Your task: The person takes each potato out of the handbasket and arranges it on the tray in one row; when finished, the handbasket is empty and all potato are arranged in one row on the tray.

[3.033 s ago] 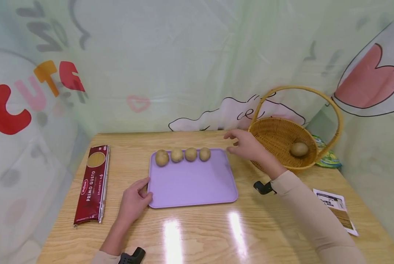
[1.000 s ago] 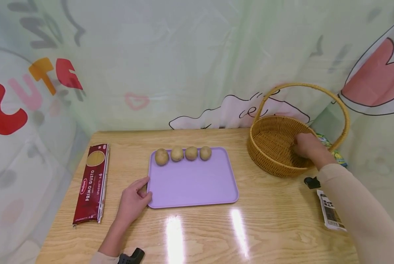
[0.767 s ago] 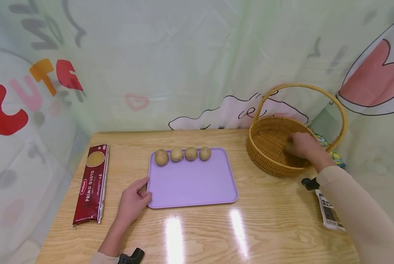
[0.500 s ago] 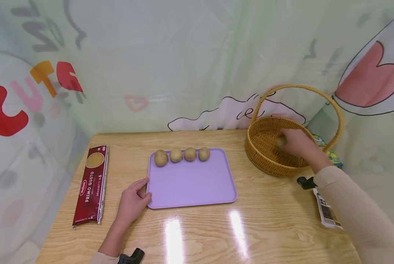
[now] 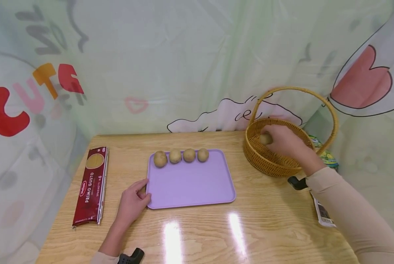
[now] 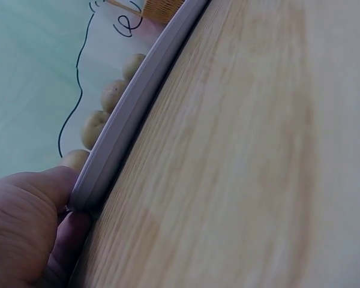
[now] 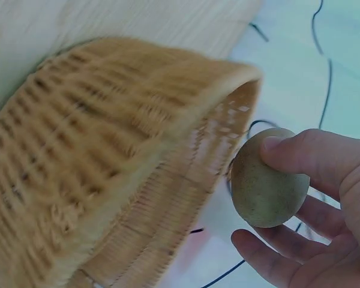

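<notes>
My right hand (image 5: 284,141) pinches a potato (image 5: 266,138) between thumb and fingers, above the wicker basket (image 5: 266,167). In the right wrist view this potato (image 7: 267,192) is held beside the basket rim (image 7: 228,78). At the left edge of the purple tray (image 5: 190,185), my left hand (image 5: 133,201) grips the rim with thumb and fingers. Several potatoes (image 5: 175,156) stand in a row along the tray's far edge. In the left wrist view the thumb (image 6: 54,183) lies at the tray's rim (image 6: 117,129), with a finger below it.
A red spaghetti pack (image 5: 91,187) lies on the wooden table (image 5: 203,234) at the left. Behind the basket's right side is a green packet (image 5: 328,159). Another packet (image 5: 322,212) is partly hidden under the right forearm. A printed curtain (image 5: 157,73) hangs behind.
My right hand went from beside the tray into the basket, took hold of the potato there, and has moved up and left with it. My left hand has stayed at the tray.
</notes>
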Demonstrator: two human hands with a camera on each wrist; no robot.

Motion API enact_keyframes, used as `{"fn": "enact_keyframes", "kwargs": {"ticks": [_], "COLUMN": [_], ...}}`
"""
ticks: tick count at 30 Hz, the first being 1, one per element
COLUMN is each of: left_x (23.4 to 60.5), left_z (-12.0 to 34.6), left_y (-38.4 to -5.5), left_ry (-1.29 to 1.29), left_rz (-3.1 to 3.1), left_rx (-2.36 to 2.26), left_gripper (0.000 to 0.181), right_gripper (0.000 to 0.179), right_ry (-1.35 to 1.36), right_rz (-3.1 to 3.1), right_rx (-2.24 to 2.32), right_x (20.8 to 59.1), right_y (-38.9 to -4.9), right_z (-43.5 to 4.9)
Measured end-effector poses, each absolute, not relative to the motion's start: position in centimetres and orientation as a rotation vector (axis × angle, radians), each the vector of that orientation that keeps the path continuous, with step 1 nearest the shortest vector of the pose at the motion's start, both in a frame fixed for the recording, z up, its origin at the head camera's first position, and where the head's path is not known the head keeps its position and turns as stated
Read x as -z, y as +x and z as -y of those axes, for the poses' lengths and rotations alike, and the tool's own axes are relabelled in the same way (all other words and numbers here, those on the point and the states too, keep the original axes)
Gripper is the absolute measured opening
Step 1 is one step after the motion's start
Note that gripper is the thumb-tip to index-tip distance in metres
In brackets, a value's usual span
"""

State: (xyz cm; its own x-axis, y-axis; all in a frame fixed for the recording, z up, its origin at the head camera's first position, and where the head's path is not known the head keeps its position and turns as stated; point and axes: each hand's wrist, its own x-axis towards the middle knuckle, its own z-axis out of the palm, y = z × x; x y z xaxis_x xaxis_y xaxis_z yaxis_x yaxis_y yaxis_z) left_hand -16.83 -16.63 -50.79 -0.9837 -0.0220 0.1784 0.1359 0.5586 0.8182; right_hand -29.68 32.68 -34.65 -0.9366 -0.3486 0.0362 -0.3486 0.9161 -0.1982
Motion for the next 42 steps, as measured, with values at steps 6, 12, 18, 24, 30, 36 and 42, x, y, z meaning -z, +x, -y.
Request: {"fn": "enact_keyframes", "kwargs": {"ticks": [6,12,18,24,30,36,42], "left_x": [51.1,51.1,50.9,51.0,51.1,50.9,50.8], "left_z": [16.5,16.2,16.1,15.9,15.6,15.4,15.2], "left_y": [-17.4,-17.6,-17.7,-17.7,-17.6,-17.4,-17.4], "left_ry": [-0.105,-0.116,-0.104,-0.097,-0.100,-0.087,-0.090], "left_rz": [2.618,2.604,2.603,2.601,2.591,2.599,2.601], "left_rx": [1.406,1.401,1.395,1.402,1.415,1.431,1.421], "left_gripper": [0.051,0.051,0.051,0.051,0.051,0.051,0.050], "right_gripper": [0.041,0.041,0.046,0.045,0.043,0.044,0.044], "right_ry": [0.596,0.675,0.802,0.863,0.901,0.873,0.847], "right_rz": [3.040,2.998,2.965,2.950,2.945,2.976,3.000], "right_rx": [-0.341,-0.343,-0.339,-0.362,-0.427,-0.438,-0.453], "right_x": [34.2,34.0,34.4,35.9,37.8,39.4,41.0], "right_y": [-29.6,-29.5,-29.9,-30.3,-30.8,-31.1,-31.4], "right_z": [-30.7,-28.5,-26.0,-24.0,-22.8,-22.2,-21.6]}}
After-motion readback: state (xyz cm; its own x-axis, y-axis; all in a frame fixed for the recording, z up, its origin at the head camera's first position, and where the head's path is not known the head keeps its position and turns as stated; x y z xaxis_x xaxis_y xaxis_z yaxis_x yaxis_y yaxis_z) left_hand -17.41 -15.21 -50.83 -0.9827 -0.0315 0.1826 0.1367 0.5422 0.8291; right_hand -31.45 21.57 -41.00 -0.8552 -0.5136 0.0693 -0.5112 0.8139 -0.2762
